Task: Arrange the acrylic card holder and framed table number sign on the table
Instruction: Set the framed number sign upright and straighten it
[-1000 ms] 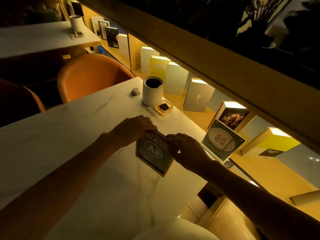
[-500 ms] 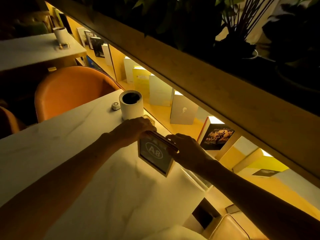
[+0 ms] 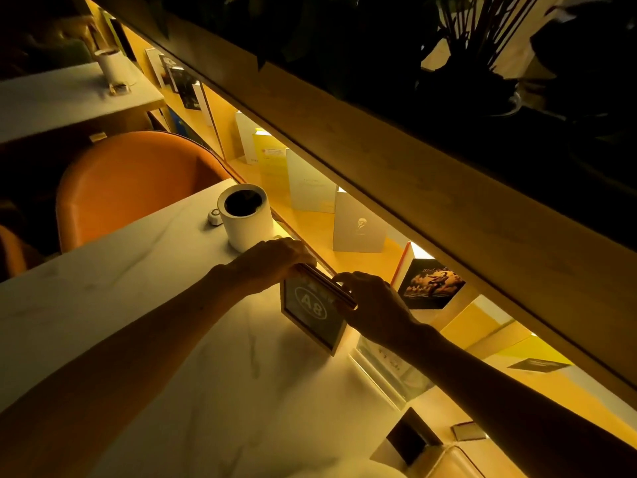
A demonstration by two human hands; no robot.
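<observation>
Both hands grip the framed table number sign [image 3: 312, 313] by its top edge: left hand [image 3: 272, 262], right hand [image 3: 374, 307]. It stands tilted on the table [image 3: 138, 305], unreleased. Acrylic card holder [image 3: 389, 370] (dim) under the right wrist, unaligned.

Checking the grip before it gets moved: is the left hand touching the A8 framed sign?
Touching. The head view shows the left hand resting its fingers over the top corner of the framed sign, with no gap.

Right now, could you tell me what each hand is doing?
Left hand: closed on the framed A8 sign, top edge.
Right hand: gripping the same sign.
</observation>
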